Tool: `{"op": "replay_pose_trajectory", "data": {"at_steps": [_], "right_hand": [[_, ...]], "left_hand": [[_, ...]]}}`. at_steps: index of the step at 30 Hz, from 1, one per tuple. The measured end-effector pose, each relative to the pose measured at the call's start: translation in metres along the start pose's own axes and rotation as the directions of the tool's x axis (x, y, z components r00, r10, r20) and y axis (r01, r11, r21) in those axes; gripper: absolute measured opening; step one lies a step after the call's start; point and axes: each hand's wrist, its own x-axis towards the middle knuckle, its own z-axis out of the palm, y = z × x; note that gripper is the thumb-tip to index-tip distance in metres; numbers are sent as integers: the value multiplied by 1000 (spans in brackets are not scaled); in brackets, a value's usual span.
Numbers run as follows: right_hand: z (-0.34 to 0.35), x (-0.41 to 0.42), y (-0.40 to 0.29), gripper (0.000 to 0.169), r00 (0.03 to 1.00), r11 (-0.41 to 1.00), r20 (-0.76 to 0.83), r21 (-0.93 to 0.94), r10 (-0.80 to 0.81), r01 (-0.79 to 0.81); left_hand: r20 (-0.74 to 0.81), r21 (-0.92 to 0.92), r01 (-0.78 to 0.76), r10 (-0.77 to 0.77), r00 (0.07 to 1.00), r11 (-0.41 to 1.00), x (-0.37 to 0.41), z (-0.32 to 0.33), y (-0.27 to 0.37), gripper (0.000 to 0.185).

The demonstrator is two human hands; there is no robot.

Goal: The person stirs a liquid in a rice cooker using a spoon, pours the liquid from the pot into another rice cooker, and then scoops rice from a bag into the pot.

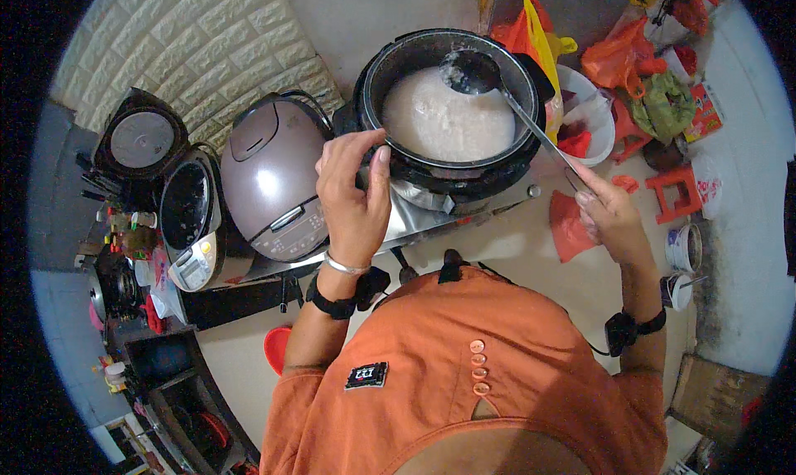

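A large dark round cooking pot [449,164] stands before me, holding a whitish, porridge-like food [448,117]. My right hand [606,211] grips the metal handle of a ladle [474,72]. The ladle's dark bowl is inside the pot near its far side, at the surface of the food, with pale bits stuck to it. At the pot's near left rim is my left hand [356,189], thumb and fingers at the edge; whether they pinch the rim cannot be told.
A closed rice cooker [270,176] sits on the steel counter left of the pot. Beyond it stands another cooker [186,204] with its lid raised. To the right are a white bin [597,127], plastic bags and a red stool [673,195] on the floor.
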Motion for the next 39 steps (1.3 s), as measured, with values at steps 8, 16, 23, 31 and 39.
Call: {"op": "replay_pose_trajectory", "data": {"at_steps": [8, 16, 23, 31, 39], "right_hand": [[4, 3, 6, 47, 978, 965, -100, -205, -186, 162], [1, 18, 27, 44, 870, 752, -18, -512, -493, 416], [1, 45, 46, 45, 748, 562, 111, -590, -655, 580], [15, 59, 57, 30, 919, 647, 364, 739, -153, -185], [106, 29, -14, 28, 883, 586, 386, 793, -268, -169]], "left_hand": [[-29, 100, -128, 132, 991, 987, 30, 4, 14, 9], [-2, 143, -50, 51, 999, 988, 17, 9, 13, 9], [-25, 286, 126, -124, 992, 950, -27, -1, 15, 9], [-101, 299, 211, -189, 977, 931, -60, -33, 17, 15], [-234, 206, 177, -127, 964, 962, -109, -124, -4, 19]]}}
